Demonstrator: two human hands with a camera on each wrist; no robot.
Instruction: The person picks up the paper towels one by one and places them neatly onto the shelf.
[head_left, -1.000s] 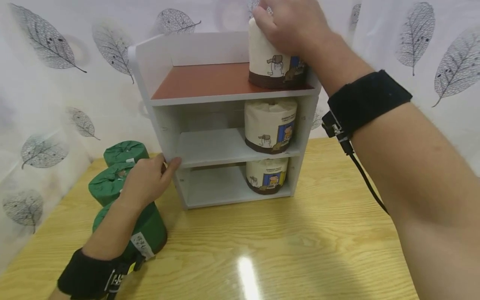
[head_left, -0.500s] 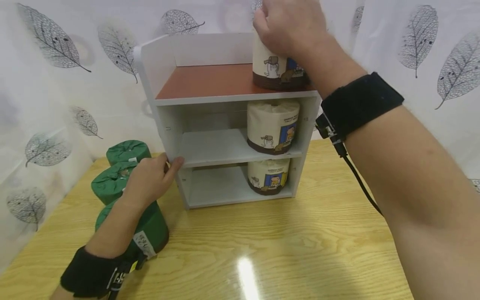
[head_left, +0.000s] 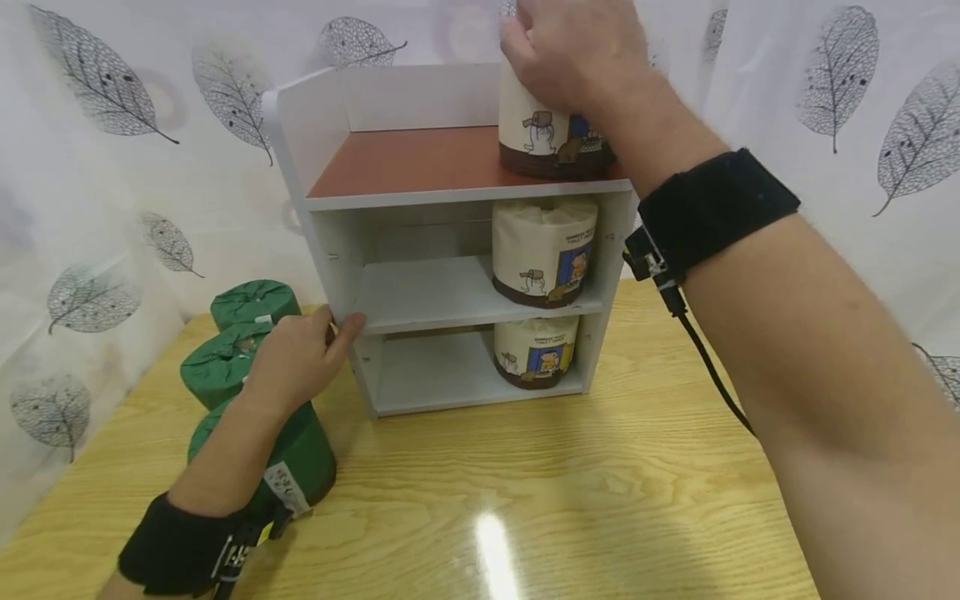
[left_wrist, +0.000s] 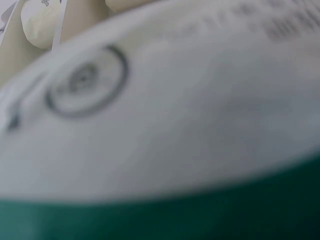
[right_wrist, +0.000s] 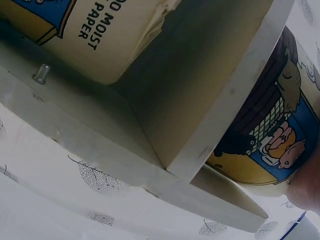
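The right hand (head_left: 573,50) is gripping the top of a cream paper roll (head_left: 551,137) that is standing at the right end of the brown top shelf (head_left: 405,162) of a white shelf unit (head_left: 330,242); its fingers are curling round the roll. The left hand (head_left: 296,362) is holding the unit's left upright at the middle shelf, thumb and fingers pinching its front edge. Two more cream rolls, the middle roll (head_left: 543,250) and the bottom roll (head_left: 534,350), are occupying the right ends of the lower shelves, leaving their left portions open. Three green rolls (head_left: 240,333) are crowding the wooden table (head_left: 562,483) just beside the left forearm. The left wrist view is showing only a blurred label. The right wrist view is showing the unit's underside and the roll's printed wrapper (right_wrist: 272,145).
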